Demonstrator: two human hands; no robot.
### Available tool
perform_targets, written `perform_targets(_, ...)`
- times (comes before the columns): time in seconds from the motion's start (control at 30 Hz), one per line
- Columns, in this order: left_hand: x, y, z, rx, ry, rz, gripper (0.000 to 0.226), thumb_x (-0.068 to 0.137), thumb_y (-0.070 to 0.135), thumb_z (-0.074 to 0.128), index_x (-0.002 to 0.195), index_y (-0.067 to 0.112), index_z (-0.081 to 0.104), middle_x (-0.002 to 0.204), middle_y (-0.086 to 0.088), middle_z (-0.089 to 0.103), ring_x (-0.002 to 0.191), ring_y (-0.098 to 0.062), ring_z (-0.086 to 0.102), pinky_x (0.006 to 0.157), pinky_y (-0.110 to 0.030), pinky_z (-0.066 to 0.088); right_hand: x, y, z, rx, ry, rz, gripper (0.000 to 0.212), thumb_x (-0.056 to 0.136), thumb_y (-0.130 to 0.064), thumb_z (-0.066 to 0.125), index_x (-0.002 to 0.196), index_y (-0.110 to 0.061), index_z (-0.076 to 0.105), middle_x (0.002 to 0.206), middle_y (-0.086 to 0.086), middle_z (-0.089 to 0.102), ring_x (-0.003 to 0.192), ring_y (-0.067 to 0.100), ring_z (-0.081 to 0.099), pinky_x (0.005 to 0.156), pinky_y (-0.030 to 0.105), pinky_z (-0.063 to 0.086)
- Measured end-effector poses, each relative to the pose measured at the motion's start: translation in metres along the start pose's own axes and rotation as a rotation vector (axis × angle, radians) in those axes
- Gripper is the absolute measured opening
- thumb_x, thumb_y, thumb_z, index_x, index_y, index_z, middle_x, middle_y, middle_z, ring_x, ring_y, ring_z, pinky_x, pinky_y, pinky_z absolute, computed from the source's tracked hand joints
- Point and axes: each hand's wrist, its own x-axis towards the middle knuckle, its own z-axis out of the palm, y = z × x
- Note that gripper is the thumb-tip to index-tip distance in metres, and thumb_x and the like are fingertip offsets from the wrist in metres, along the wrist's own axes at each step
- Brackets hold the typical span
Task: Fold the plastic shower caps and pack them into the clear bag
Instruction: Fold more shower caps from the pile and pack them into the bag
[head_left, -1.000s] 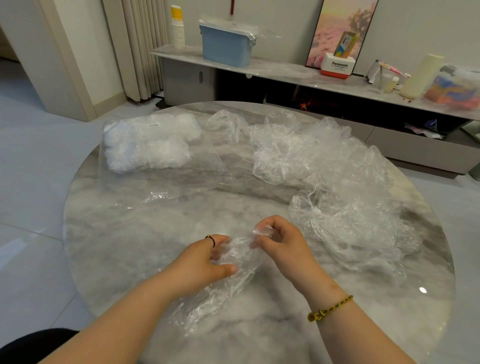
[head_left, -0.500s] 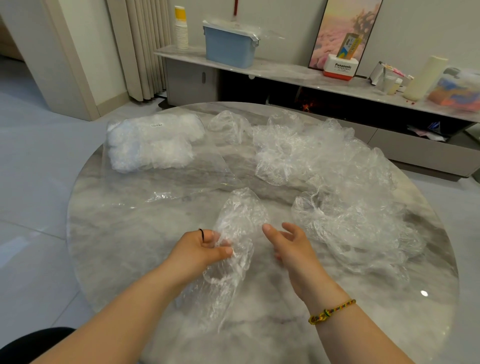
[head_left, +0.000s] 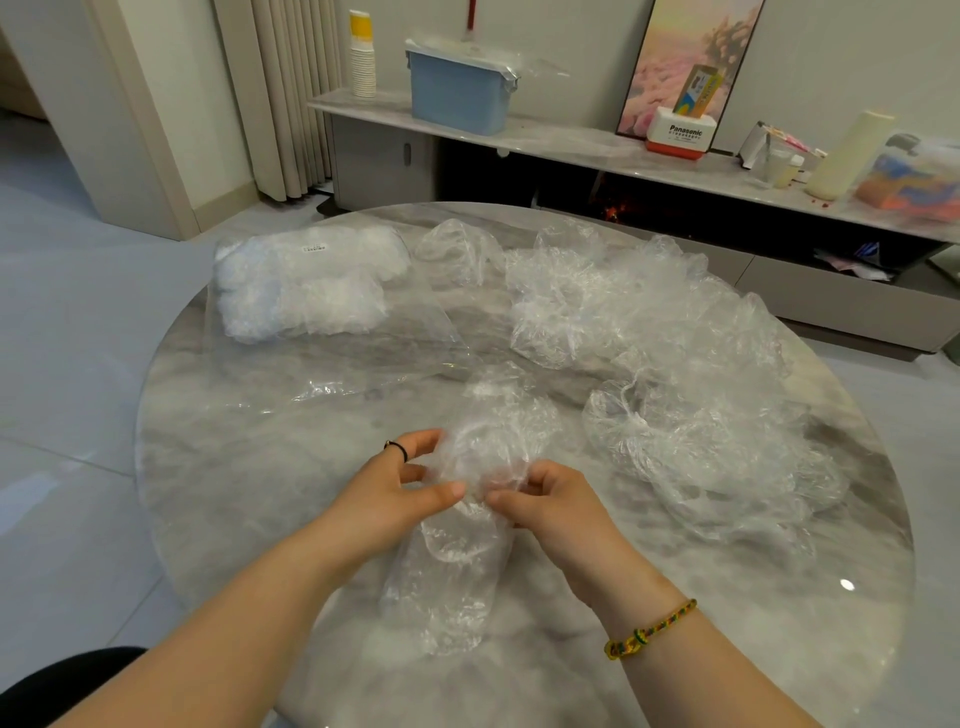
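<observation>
A crumpled clear plastic shower cap stretches lengthwise over the near middle of the round marble table. My left hand grips its left side, thumb pressing the plastic. My right hand pinches its right side at the same height. A clear bag lies flat at the far left, with white folded caps packed in its far end. A heap of loose caps covers the right half of the table.
Behind the table runs a low marble shelf with a blue box, stacked paper cups, a Panasonic box and a picture. Curtains hang at the far left. Grey floor tiles surround the table.
Both hands have closed in on the cap's middle. The right hand, open and apart half a second ago, now pinches the plastic. The cap's far end has been flipped away from me.
</observation>
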Motion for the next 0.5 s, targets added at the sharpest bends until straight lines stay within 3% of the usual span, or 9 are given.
perform_targets(0.1, -0.005, 0.004, -0.002, -0.054, -0.043, 0.029, 0.038, 0.084, 0.007, 0.064, 0.1, 0.037, 0.048, 0.102, 0.011, 0.06, 0.095, 0.003, 0.055, 0.072, -0.007, 0.045, -0.001, -0.005, 0.002, -0.101, 0.016, -0.079, 0.012, 0.082, 0.003, 0.061, 0.075, -0.006, 0.058, 0.081, 0.013, 0.058, 0.073, 0.017, 0.055, 0.063, 0.017, 0.045)
perform_targets(0.13, -0.005, 0.004, -0.003, -0.049, -0.048, 0.046, 0.037, 0.082, 0.007, 0.068, 0.098, 0.036, 0.05, 0.099, 0.011, 0.061, 0.095, 0.001, 0.057, 0.074, -0.008, 0.045, -0.002, -0.006, 0.003, -0.138, 0.028, -0.107, 0.012, 0.082, 0.003, 0.062, 0.074, -0.005, 0.058, 0.078, 0.011, 0.057, 0.073, 0.017, 0.054, 0.063, 0.018, 0.043)
perform_targets(0.2, -0.005, 0.007, -0.005, 0.001, -0.018, 0.105, 0.032, 0.076, 0.008, 0.075, 0.101, 0.023, 0.061, 0.1, 0.002, 0.066, 0.101, -0.011, 0.062, 0.082, -0.014, 0.046, -0.002, -0.011, 0.003, -0.2, 0.046, -0.181, 0.013, 0.082, 0.002, 0.062, 0.071, -0.005, 0.059, 0.071, 0.003, 0.057, 0.068, 0.012, 0.053, 0.064, 0.018, 0.041)
perform_targets(0.27, -0.009, 0.014, -0.008, 0.089, 0.078, 0.213, 0.022, 0.075, 0.002, 0.074, 0.088, 0.018, 0.066, 0.089, 0.004, 0.067, 0.089, -0.001, 0.062, 0.078, -0.008, 0.044, -0.003, -0.016, 0.004, -0.325, 0.069, -0.303, 0.021, 0.081, -0.002, 0.064, 0.067, -0.017, 0.059, 0.07, -0.013, 0.056, 0.071, 0.002, 0.052, 0.069, 0.011, 0.038)
perform_targets(0.33, -0.014, 0.021, -0.008, 0.131, 0.159, 0.344, 0.026, 0.074, 0.0, 0.072, 0.071, 0.025, 0.064, 0.073, 0.016, 0.066, 0.072, 0.014, 0.058, 0.069, 0.001, 0.04, -0.005, -0.02, 0.004, -0.505, 0.171, -0.573, 0.015, 0.08, -0.007, 0.066, 0.072, -0.019, 0.062, 0.078, -0.021, 0.054, 0.08, -0.001, 0.048, 0.076, 0.003, 0.034)
perform_targets(0.4, -0.019, 0.024, -0.012, 0.151, 0.208, 0.465, 0.038, 0.073, 0.001, 0.073, 0.062, 0.036, 0.063, 0.062, 0.027, 0.064, 0.071, 0.016, 0.058, 0.068, 0.003, 0.039, -0.005, -0.022, 0.002, -0.642, 0.292, -0.921, 0.007, 0.076, -0.015, 0.063, 0.084, -0.016, 0.063, 0.083, -0.014, 0.057, 0.082, 0.003, 0.046, 0.083, 0.003, 0.03)
perform_targets(0.47, -0.025, 0.023, -0.015, 0.273, 0.239, 0.591, 0.038, 0.072, 0.008, 0.075, 0.055, 0.04, 0.065, 0.072, 0.04, 0.06, 0.081, 0.009, 0.058, 0.073, 0.001, 0.038, -0.006, -0.019, 0.0, -0.738, 0.31, -1.124, 0.014, 0.073, -0.018, 0.058, 0.087, -0.018, 0.058, 0.091, -0.01, 0.055, 0.086, 0.011, 0.046, 0.083, 0.011, 0.032)
perform_targets(0.5, -0.027, 0.02, -0.017, 0.376, 0.237, 0.641, 0.028, 0.071, 0.017, 0.073, 0.064, 0.043, 0.066, 0.08, 0.044, 0.058, 0.085, 0.009, 0.057, 0.077, 0.002, 0.036, -0.006, -0.017, 0.0, -0.787, 0.305, -1.171, 0.013, 0.072, -0.017, 0.057, 0.085, -0.017, 0.058, 0.091, -0.009, 0.055, 0.087, 0.013, 0.046, 0.079, 0.015, 0.034)
